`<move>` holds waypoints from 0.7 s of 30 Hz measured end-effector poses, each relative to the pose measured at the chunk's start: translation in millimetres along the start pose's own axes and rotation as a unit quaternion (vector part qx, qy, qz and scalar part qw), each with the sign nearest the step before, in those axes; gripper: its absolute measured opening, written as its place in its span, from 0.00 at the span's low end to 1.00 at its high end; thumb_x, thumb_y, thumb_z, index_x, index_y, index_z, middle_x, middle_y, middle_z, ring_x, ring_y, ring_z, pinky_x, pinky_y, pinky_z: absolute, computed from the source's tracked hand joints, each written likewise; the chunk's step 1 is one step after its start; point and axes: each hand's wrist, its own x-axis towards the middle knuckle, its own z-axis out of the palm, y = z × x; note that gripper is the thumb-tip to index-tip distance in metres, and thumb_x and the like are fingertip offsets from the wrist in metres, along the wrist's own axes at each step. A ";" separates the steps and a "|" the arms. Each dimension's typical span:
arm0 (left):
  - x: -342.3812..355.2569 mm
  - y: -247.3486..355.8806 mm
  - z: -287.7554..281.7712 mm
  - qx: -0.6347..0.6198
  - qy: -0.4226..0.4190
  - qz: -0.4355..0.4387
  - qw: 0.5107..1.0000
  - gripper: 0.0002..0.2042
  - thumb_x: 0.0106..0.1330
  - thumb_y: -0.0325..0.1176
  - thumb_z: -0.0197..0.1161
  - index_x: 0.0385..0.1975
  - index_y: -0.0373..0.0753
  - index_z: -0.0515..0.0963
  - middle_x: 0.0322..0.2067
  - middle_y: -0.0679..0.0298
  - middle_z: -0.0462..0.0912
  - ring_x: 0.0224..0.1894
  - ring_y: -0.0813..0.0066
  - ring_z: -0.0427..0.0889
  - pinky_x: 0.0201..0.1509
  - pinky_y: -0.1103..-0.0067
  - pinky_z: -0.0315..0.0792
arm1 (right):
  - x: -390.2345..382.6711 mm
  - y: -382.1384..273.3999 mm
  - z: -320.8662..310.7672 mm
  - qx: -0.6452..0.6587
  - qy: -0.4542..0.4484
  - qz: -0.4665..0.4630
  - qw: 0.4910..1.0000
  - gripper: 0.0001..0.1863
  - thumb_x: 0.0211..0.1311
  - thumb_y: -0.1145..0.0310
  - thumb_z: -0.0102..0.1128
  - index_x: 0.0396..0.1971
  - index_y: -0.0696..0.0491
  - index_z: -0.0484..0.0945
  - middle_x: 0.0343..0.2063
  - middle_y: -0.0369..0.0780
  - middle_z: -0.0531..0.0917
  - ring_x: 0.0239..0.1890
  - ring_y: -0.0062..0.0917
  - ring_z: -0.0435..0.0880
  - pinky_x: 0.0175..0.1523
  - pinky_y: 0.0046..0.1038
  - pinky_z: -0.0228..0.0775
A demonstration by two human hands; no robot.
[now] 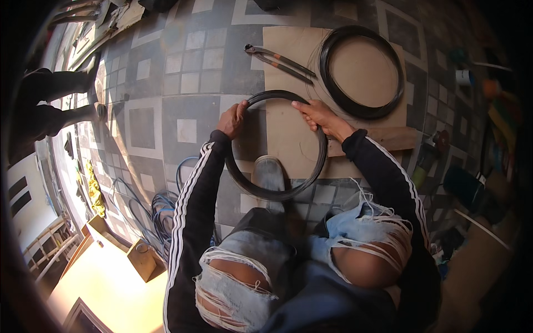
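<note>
Between my knees and the floor I hold up a coil of dark wire point(276, 95), a ring of many thin turns. My left hand point(232, 119) is closed around its upper left side. My right hand point(321, 117) grips the upper right side, thumb lying along the wire. A second, similar wire coil point(395, 91) lies flat on a brown cardboard sheet point(291, 125), beyond my right hand. To that coil's left rest long-handled pincers point(280, 64) with dark, orange-marked handles, partly on the cardboard. A loose wire end curls inside the held ring.
A wooden plank point(383, 140) lies by my right forearm. Blue hose or cable point(164, 213) is heaped left of my legs, near a wooden box point(119, 244). Another person's legs point(66, 100) stand at the far left. Tools and clutter, including a green object point(463, 186), line the right side.
</note>
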 end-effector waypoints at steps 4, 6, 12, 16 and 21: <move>-0.2 6.0 1.0 0.035 0.021 -0.025 0.999 0.29 0.81 0.59 0.42 0.43 0.35 0.75 0.34 0.33 0.82 0.42 0.27 0.80 0.43 0.47 0.70 | 6.1 -6.6 10.2 -0.135 0.063 -0.026 0.988 0.23 0.66 0.46 0.68 0.35 0.53 0.76 0.19 0.33 0.75 0.16 0.20 0.75 0.21 0.26 0.68; -4.9 9.0 4.3 0.040 0.027 -0.041 0.998 0.27 0.81 0.57 0.42 0.42 0.35 0.73 0.33 0.33 0.82 0.41 0.27 0.80 0.42 0.47 0.70 | 1.8 -4.9 12.9 -0.290 0.129 -0.117 0.941 0.23 0.66 0.48 0.67 0.36 0.56 0.77 0.21 0.41 0.81 0.20 0.32 0.82 0.26 0.35 0.74; -16.3 8.5 3.4 0.080 0.093 0.022 0.992 0.20 0.82 0.51 0.45 0.42 0.37 0.71 0.33 0.39 0.82 0.39 0.31 0.80 0.41 0.49 0.72 | -23.5 -28.6 20.1 -0.566 0.187 -0.167 0.786 0.24 0.67 0.51 0.63 0.39 0.61 0.78 0.32 0.59 0.85 0.39 0.58 0.86 0.45 0.52 0.78; -21.4 10.1 7.2 0.117 0.131 0.061 0.983 0.17 0.81 0.47 0.50 0.42 0.38 0.74 0.37 0.43 0.81 0.39 0.37 0.80 0.42 0.54 0.75 | -36.7 -44.6 21.4 -0.593 0.197 -0.163 0.764 0.23 0.69 0.51 0.62 0.39 0.60 0.78 0.32 0.58 0.85 0.38 0.57 0.86 0.44 0.51 0.79; -25.5 13.5 1.5 0.216 0.166 0.090 0.958 0.14 0.78 0.43 0.55 0.48 0.40 0.80 0.43 0.50 0.80 0.42 0.48 0.81 0.45 0.60 0.74 | -38.2 -62.3 6.7 -0.589 0.192 -0.190 0.762 0.20 0.69 0.54 0.62 0.38 0.59 0.78 0.32 0.55 0.86 0.36 0.53 0.87 0.43 0.50 0.79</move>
